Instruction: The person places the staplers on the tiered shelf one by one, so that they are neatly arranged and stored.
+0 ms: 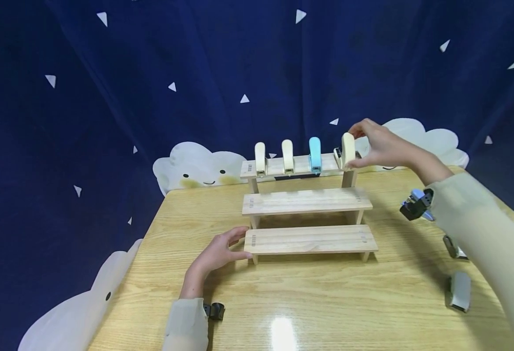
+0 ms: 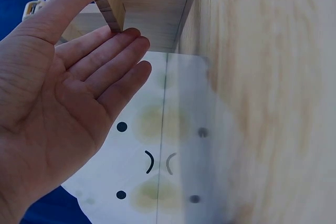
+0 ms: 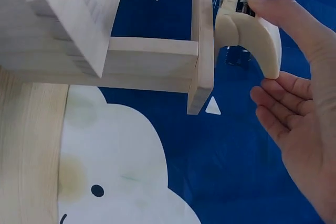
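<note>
Cream stapler [image 1: 348, 146] is pinched between thumb and fingertips of the right hand [image 1: 382, 145], at the right end of the top board [image 1: 301, 165]. Left hand [image 1: 216, 251], fingers loosely stretched, is at the bottom board [image 1: 309, 240]. Blue stapler [image 1: 315, 153] sits next along.

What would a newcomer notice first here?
Probably the bright blue stapler on the top shelf of the wooden rack. Just right of it, the right hand pinches a cream stapler, while the left hand is at the lowest shelf's left end. Behind, a dark blue backdrop shows white triangles and a smiling cloud.
</note>
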`<action>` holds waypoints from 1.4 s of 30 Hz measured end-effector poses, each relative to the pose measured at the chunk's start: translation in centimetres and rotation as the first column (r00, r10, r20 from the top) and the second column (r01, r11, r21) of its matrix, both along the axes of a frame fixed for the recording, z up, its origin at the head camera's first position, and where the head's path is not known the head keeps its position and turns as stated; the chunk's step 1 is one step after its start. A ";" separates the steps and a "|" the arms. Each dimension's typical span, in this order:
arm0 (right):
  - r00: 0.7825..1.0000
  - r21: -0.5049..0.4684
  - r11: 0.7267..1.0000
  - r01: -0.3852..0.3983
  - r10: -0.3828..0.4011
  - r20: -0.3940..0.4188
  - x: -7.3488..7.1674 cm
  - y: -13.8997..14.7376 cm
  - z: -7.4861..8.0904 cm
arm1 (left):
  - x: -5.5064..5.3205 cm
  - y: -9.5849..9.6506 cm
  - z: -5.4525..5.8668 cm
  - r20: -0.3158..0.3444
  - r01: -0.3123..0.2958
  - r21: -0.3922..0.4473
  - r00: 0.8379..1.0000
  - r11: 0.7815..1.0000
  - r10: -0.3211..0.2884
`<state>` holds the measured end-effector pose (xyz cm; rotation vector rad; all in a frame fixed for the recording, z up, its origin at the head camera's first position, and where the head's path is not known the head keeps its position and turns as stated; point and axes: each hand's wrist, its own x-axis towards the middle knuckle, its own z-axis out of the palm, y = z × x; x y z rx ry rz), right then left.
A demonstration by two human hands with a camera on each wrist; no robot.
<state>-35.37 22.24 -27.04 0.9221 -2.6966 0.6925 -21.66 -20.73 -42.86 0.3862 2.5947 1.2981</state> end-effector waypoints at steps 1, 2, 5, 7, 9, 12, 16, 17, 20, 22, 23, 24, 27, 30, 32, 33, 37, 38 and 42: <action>1.000 0.011 1.000 -0.002 0.001 0.009 -0.1 -0.1 0.0 | 0.0 0.0 0.0 -0.001 0.001 -0.002 1.000 1.000 -0.001; 1.000 0.020 1.000 -0.001 0.000 0.018 -0.2 -0.2 0.0 | 0.0 0.1 0.0 0.001 0.002 -0.002 1.000 1.000 -0.002; 0.999 0.044 0.999 0.002 -0.004 0.046 -0.3 -0.3 0.2 | 0.0 0.2 0.0 0.000 0.008 0.004 1.000 1.000 -0.008; 0.998 0.064 0.998 0.004 -0.008 0.065 -0.3 -0.5 0.4 | 0.0 0.3 0.0 0.000 0.011 0.007 1.000 1.000 -0.011; 0.997 0.084 0.996 0.006 -0.012 0.081 -0.3 -0.6 0.6 | 0.0 0.3 0.1 0.001 0.011 0.007 1.000 1.000 -0.011; 0.995 0.107 0.994 0.010 -0.021 0.100 -0.2 -0.7 0.8 | 0.0 0.4 0.1 0.008 0.008 0.000 1.000 1.000 -0.008; 0.993 0.121 0.993 0.014 -0.028 0.113 -0.1 -0.8 0.9 | 0.0 0.4 0.2 -0.003 0.014 -0.007 1.000 1.000 -0.014; 0.993 0.123 0.992 0.013 -0.028 0.116 -0.1 -0.8 0.9 | 0.0 0.4 0.2 -0.004 0.014 -0.007 1.000 1.000 -0.014; 0.994 0.121 0.992 0.018 -0.031 0.104 0.0 -0.6 0.9 | 0.1 0.4 0.2 0.001 0.014 -0.002 1.000 1.000 -0.014; 0.996 0.112 0.994 0.022 -0.031 0.085 0.1 -0.1 0.8 | 0.0 0.4 0.1 0.013 0.009 0.000 1.000 1.000 -0.009; 0.997 0.107 0.994 0.025 -0.033 0.074 0.2 0.3 0.7 | 0.0 0.4 0.1 0.015 0.010 0.002 1.000 1.000 -0.010; 0.998 0.103 0.994 0.029 -0.035 0.058 0.3 0.8 0.5 | 0.0 0.4 0.0 0.018 0.010 0.000 1.000 1.000 -0.010; 0.999 0.094 0.995 0.034 -0.036 0.014 0.4 2.6 0.0 | 0.0 0.4 0.0 0.019 0.008 -0.003 1.000 1.000 -0.008; 0.999 0.092 0.995 0.043 -0.042 -0.016 0.6 4.5 -0.8 | -0.1 0.3 0.1 0.017 0.004 0.002 1.000 1.000 -0.004; 0.998 0.090 0.995 0.049 -0.046 -0.033 0.8 5.8 -1.6 | -0.1 0.2 0.1 0.013 0.007 0.005 1.000 1.000 -0.007; 0.998 0.092 0.994 0.054 -0.051 -0.033 0.9 6.5 -2.0 | -0.1 0.2 0.2 0.012 0.006 0.005 1.000 1.000 -0.006; 0.997 0.120 0.990 0.077 -0.076 -0.010 1.2 8.7 -4.0 | -0.1 0.0 0.2 0.018 0.007 0.006 1.000 1.000 -0.007; 0.996 0.137 0.987 0.089 -0.090 0.001 1.2 9.2 -4.5 | -0.1 0.0 0.1 0.016 0.007 0.006 1.000 1.000 -0.007; 0.990 0.200 0.972 0.125 -0.135 0.038 1.2 10.8 -6.4 | -0.1 0.0 0.0 0.012 0.004 0.007 1.000 1.000 -0.004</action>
